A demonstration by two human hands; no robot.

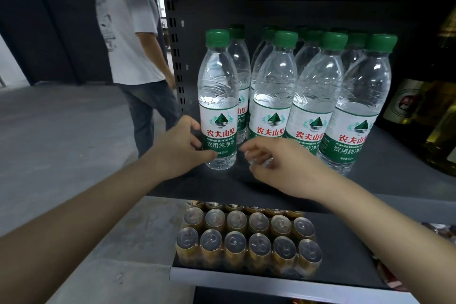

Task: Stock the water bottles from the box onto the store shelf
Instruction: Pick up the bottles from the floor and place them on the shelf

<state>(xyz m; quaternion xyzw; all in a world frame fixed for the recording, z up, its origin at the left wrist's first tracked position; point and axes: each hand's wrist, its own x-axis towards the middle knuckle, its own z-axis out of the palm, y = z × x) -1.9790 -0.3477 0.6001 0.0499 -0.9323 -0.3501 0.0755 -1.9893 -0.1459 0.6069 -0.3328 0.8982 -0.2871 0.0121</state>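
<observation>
Several clear water bottles with green caps and green-white labels stand upright in rows on the dark shelf [385,180]. My left hand [181,145] grips the lower label of the leftmost front bottle [218,99], which stands at the shelf's left front corner. My right hand [278,163] reaches with curled fingers to the base of the second front bottle [274,96]; whether it grips the bottle is unclear. Two more front bottles [318,96] [362,106] stand to the right. The box is out of view.
A person in a white shirt [128,27] stands to the left of the shelf upright. Dark glass bottles [419,106] fill the shelf's right side. A shrink-wrapped pack of gold cans [249,239] sits on the lower shelf. Grey floor lies to the left.
</observation>
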